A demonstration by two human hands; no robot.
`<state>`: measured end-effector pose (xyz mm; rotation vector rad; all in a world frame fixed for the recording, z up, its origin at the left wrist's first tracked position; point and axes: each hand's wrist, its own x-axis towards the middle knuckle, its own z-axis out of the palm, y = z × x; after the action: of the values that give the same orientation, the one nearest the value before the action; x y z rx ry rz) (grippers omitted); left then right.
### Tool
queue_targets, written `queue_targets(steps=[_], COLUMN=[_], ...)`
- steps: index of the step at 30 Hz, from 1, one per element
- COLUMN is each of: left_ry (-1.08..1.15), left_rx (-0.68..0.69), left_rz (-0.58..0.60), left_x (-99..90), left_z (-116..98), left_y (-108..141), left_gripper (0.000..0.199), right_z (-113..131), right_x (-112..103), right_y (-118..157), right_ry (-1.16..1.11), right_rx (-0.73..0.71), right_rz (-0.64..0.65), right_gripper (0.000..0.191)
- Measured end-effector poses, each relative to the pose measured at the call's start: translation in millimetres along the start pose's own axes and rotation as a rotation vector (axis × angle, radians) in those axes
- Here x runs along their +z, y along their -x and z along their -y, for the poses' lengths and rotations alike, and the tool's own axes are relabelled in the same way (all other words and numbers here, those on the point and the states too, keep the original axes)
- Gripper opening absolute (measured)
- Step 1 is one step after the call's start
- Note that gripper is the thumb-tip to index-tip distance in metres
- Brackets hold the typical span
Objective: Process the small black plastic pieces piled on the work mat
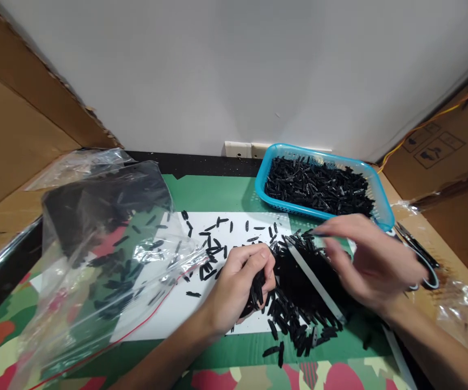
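From where I stand, the slim black pieces (pixel 294 322) look light and fairly stiff, perhaps a little slippery; thin ones might snap if pinched hard. The best hold is probably across the middle, thumb against forefinger. With the left hand (pixel 244 281) as the clock's centre, they heap from three to five o'clock, some under a white strip (pixel 315 281), and others scatter from nine to twelve over a white sheet (pixel 156 319). That hand is curled around a small bunch. The right hand (pixel 374 262), at three, is blurred; a dark sliver shows by its fingertips, but I can't tell whether they grip it.

At one o'clock, a blue basket's (pixel 299 207) raised rim surrounds more pieces. A clear bag (pixel 104 227) crowds nine, and a wall (pixel 201 76) closes off twelve. Green surface (pixel 209 195) between eleven and twelve seems to offer the easiest room.
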<state>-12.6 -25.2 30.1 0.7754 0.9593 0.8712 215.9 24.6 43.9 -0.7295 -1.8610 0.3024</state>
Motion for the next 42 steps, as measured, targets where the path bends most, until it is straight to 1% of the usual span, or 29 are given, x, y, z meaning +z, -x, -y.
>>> queue_targets(steps=[1,2,3,4,5,6,7,8,9,10,11,13,15,17,19,21,23,27,29,33,35,37,40,42], left_ry=[0.005,0.008,0.008,0.004,-0.003,-0.013,-0.022,-0.028,-0.034,-0.036,-0.037,-0.036,-0.028,-0.019,-0.026,-0.058,-0.100,-0.151,-0.159,-0.146,-0.114,-0.059,0.013,0.031], left_rx=[-0.007,-0.012,-0.016,-0.020,-0.022,-0.026,-0.028,-0.027,-0.024,-0.021,-0.021,-0.029,-0.040,-0.033,-0.005,0.035,0.066,0.101,0.110,0.088,0.060,0.020,-0.026,-0.038], left_rz=[0.004,0.008,0.013,0.019,0.027,0.035,0.042,0.044,0.045,0.045,0.048,0.054,0.052,0.020,-0.029,-0.070,-0.089,-0.108,-0.118,-0.121,-0.108,-0.079,-0.026,-0.007], left_x=[-0.7,-1.3,-1.9,-2.2,-2.3,-2.2,-1.8,-1.3,-0.8,-0.4,-0.1,0.3,0.7,1.6,3.1,4.7,6.1,8.0,8.2,6.7,5.5,4.3,2.7,2.0], left_z=[0.4,0.8,1.3,1.8,2.4,3.0,3.6,4.1,4.5,4.9,5.2,5.6,5.9,6.0,5.3,3.7,1.9,1.1,2.5,7.2,9.3,10.2,8.3,5.7], left_y=[0.0,-0.1,-0.2,-0.4,-0.5,-0.7,-0.9,-1.1,-1.3,-1.4,-1.4,-1.1,-0.4,0.3,0.9,1.2,1.2,0.6,0.2,-0.5,-1.2,-2.0,-2.7,-2.3], left_gripper=[0.046,0.046,0.045,0.045,0.045,0.046,0.046,0.047,0.048,0.048,0.049,0.049,0.048,0.048,0.049,0.051,0.051,0.050,0.050,0.049,0.049,0.049,0.049,0.048], right_z=[-4.9,-10.6,-16.8,-23.1,-29.0,-34.1,-38.0,-40.5,-41.5,-41.0,-38.9,-30.5,-17.7,-3.0,10.4,20.0,25.3,28.5,29.2,30.2,29.9,28.8,26.2,24.5], right_x=[-8.0,-15.2,-20.8,-24.4,-25.8,-25.2,-22.7,-18.7,-13.9,-8.6,-3.2,6.8,15.7,24.0,31.3,36.5,38.9,37.2,36.0,36.4,36.9,36.0,31.9,28.8], right_y=[-4.4,-8.5,-11.9,-14.3,-15.5,-15.3,-13.8,-11.4,-8.3,-5.0,-1.9,3.4,7.5,12.0,17.7,23.7,28.4,30.7,30.0,30.2,30.1,28.4,22.4,17.5], right_ry=[0.074,0.138,0.197,0.264,0.314,0.367,0.428,0.495,0.533,0.532,0.505,0.397,0.225,0.057,-0.005,-0.006,0.015,0.054,0.081,0.154,0.161,0.133,0.029,-0.096], right_rx=[-0.044,-0.138,-0.189,-0.168,-0.114,-0.052,0.007,-0.007,-0.022,-0.043,-0.081,-0.139,-0.178,-0.212,-0.282,-0.332,-0.349,-0.318,-0.322,-0.381,-0.364,-0.304,-0.153,-0.021], right_rz=[-0.152,-0.293,-0.441,-0.516,-0.503,-0.433,-0.179,-0.038,0.072,0.151,0.205,0.226,0.224,0.271,0.313,0.322,0.318,0.329,0.335,0.333,0.331,0.322,0.286,0.262], right_gripper=[0.027,0.025,0.021,0.020,0.020,0.020,0.023,0.025,0.031,0.034,0.036,0.037,0.034,0.028,0.022,0.020,0.019,0.022,0.019,0.015,0.017,0.019,0.019,0.021])
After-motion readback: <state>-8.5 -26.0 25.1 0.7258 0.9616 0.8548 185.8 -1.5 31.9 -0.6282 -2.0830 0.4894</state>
